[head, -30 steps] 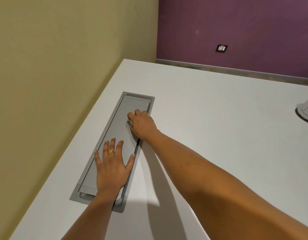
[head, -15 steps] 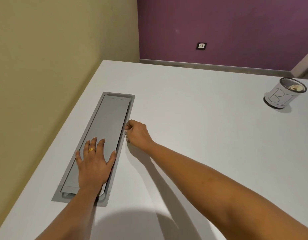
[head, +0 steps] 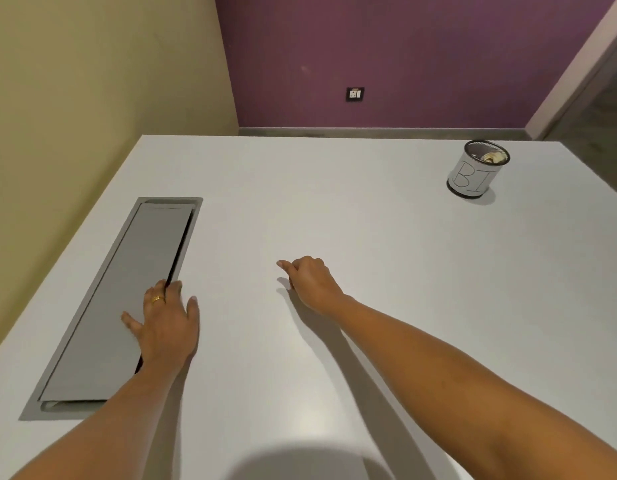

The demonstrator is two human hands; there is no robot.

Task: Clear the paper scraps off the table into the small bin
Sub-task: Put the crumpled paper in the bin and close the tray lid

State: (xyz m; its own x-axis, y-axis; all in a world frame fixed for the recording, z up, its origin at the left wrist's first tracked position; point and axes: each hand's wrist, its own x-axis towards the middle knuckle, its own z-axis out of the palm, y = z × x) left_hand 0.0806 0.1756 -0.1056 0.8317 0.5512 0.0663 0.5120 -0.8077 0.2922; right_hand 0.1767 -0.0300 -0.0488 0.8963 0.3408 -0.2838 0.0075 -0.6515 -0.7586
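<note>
The small bin [head: 475, 173] stands at the far right of the white table [head: 334, 209]. It is a dark mesh cup wrapped in white paper lettered "BI", with crumpled paper scraps [head: 492, 156] inside. My left hand [head: 165, 323] lies with fingers spread on the right edge of a long grey lid [head: 137, 271], fingertips at the dark gap beside it. My right hand [head: 308, 280] hovers low over the table's middle. Its fingers are curled in with the index tip sticking out left, and I see no scrap in it. No loose scraps show on the table.
The grey lid sits in a recessed frame [head: 196, 202] near the table's left edge, along an olive wall. A purple wall with a socket [head: 354, 94] lies beyond the far edge. A doorway corner is at the upper right.
My right hand left the lid's edge and moved right, out over the bare table. My left hand slid to the lid's right edge. The view swung right, bringing the bin fully in.
</note>
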